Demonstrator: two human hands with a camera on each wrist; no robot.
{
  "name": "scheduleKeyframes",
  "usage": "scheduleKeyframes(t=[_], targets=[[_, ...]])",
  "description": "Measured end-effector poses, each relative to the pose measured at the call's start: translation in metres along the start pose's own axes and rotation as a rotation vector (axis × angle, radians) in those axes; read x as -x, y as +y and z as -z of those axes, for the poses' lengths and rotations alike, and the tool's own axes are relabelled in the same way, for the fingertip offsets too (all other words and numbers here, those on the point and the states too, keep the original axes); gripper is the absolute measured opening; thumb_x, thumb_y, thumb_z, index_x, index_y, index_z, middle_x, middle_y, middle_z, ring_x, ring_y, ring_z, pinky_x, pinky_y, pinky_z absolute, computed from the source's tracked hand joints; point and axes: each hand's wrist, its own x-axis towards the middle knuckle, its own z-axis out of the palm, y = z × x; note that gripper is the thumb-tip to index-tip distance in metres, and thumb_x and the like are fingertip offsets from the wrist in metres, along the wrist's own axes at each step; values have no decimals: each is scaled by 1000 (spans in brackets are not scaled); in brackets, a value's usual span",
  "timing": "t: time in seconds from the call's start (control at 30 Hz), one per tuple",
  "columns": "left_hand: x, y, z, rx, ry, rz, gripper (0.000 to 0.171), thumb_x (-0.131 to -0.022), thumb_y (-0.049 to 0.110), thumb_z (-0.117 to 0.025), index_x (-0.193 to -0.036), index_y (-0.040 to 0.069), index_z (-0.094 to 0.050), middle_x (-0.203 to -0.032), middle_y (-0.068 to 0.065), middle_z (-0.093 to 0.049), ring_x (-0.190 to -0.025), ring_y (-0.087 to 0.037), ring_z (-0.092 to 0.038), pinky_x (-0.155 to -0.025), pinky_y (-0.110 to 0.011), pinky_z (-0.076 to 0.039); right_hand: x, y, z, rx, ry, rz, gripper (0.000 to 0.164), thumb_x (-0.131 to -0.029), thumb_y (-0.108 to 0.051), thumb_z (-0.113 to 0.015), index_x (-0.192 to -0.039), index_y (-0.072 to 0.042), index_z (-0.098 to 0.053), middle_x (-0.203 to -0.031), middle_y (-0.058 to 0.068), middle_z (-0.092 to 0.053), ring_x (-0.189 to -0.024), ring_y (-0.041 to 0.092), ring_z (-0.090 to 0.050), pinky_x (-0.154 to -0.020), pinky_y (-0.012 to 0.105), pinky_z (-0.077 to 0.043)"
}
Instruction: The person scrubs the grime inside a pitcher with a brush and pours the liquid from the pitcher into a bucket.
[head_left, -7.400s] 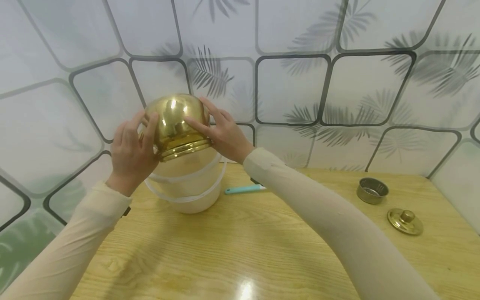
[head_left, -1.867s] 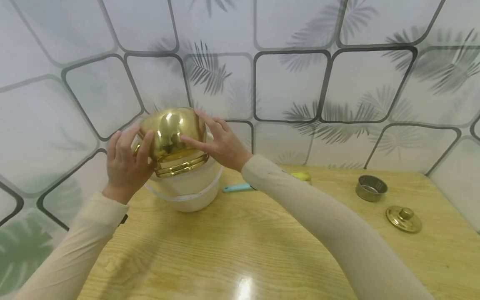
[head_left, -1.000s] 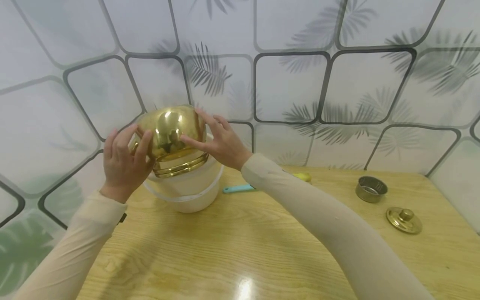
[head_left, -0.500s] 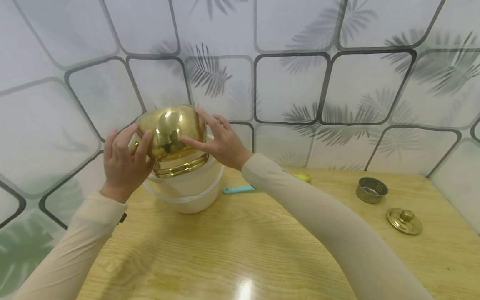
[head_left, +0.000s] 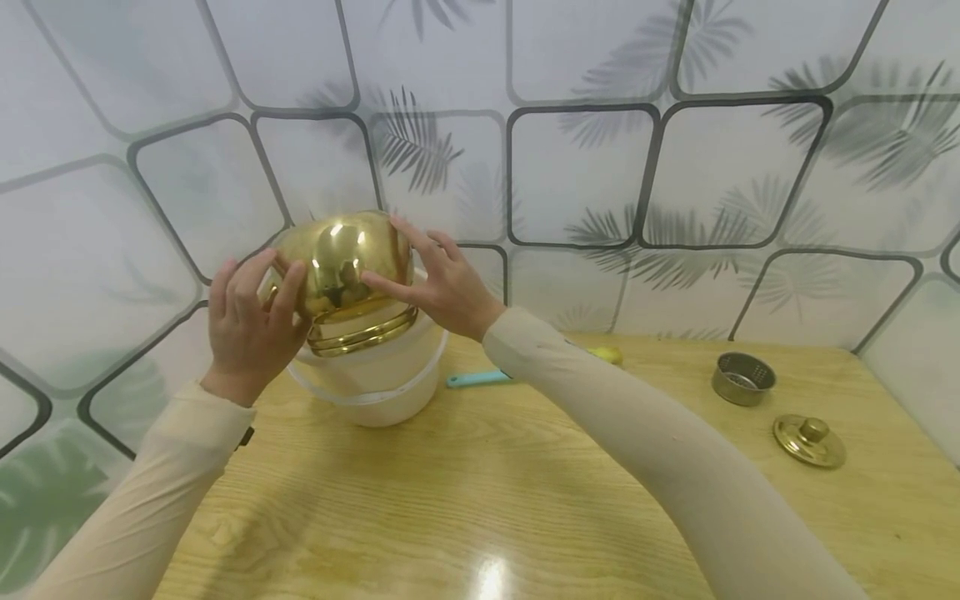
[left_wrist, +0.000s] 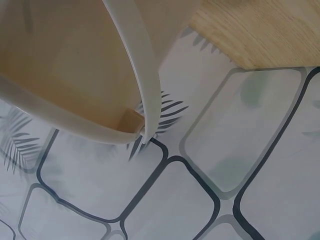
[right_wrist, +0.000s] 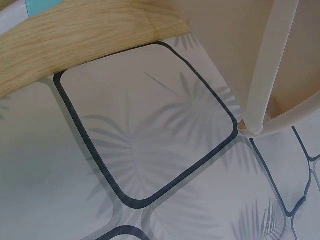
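A shiny gold teapot [head_left: 330, 267] is tipped mouth-down over a white bucket [head_left: 390, 404], its ridged rim right at the bucket's opening. My left hand [head_left: 251, 329] grips its left side, where part of a gold handle or spout shows between the fingers. On the right side my right hand [head_left: 453, 292] holds it, thumb across the front and fingers toward the far side. Both wrist views show the bucket's rim [left_wrist: 65, 120] and its pale handle [right_wrist: 272, 65], but neither hand. The bucket's inside is hidden from the head view.
A turquoise handle [head_left: 476, 379] lies right of the bucket, running behind my right sleeve, where a yellow thing [head_left: 607, 355] peeks out. Farther right stand a metal strainer basket [head_left: 742, 379] and a gold lid [head_left: 810, 442] with a knob. A patterned wall [head_left: 577, 183] rises behind the table.
Since the oldest frame, both hands have lowered the teapot toward the bucket, and the yellow thing has come into view. Over the last second, hands and teapot have stayed nearly still.
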Motion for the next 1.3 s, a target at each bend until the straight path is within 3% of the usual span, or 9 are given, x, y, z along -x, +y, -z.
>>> scheduleKeyframes(t=[0.3, 0.57, 0.9, 1.07, 1.3], targets=[[0, 0, 1, 10, -6, 0, 66, -73, 5, -62, -132, 26, -39, -116, -11, -48, -100, -29, -53, -96, -45, -42, 0, -1, -2, 23, -9, 9, 57, -88, 11, -42, -117, -34, -64, -132, 27, -42, -124, 30, -46, -99, 36, -41], [1, -3, 3, 91, -83, 11, 53, -73, 9, -65, -122, 14, -46, -114, -17, -51, -103, -31, -51, -92, -48, -42, -1, -4, -3, 10, -34, -26, 54, -87, 9, -43, -120, -30, -62, -132, 27, -43, -125, 31, -46, -96, 36, -43], [2, -10, 6, 175, -204, 60, 68, -63, 5, -71, -126, 11, -47, -115, -18, -51, -101, -33, -50, -91, -48, -43, -2, -8, -5, -21, -103, -110, 45, -84, -9, -60, -125, -28, -58, -135, 25, -45, -127, 30, -47, -98, 34, -42], [-2, -14, 7, 231, -280, 77, 74, -60, 2, -71, -129, 10, -46, -117, -21, -51, -99, -38, -52, -87, -50, -43, -4, -10, -5, -94, -154, -177, 48, -83, -17, -65, -130, -24, -54, -139, 24, -42, -128, 28, -46, -98, 34, -42], [-6, -22, 11, 333, -423, 40, 91, -53, 12, -83, -134, 7, -43, -122, -23, -53, -95, -41, -56, -82, -52, -44, -7, -8, -4, -329, -309, -294, 76, -73, -27, -79, -139, -16, -41, -146, 23, -30, -106, 17, -61, -98, 36, -43]])
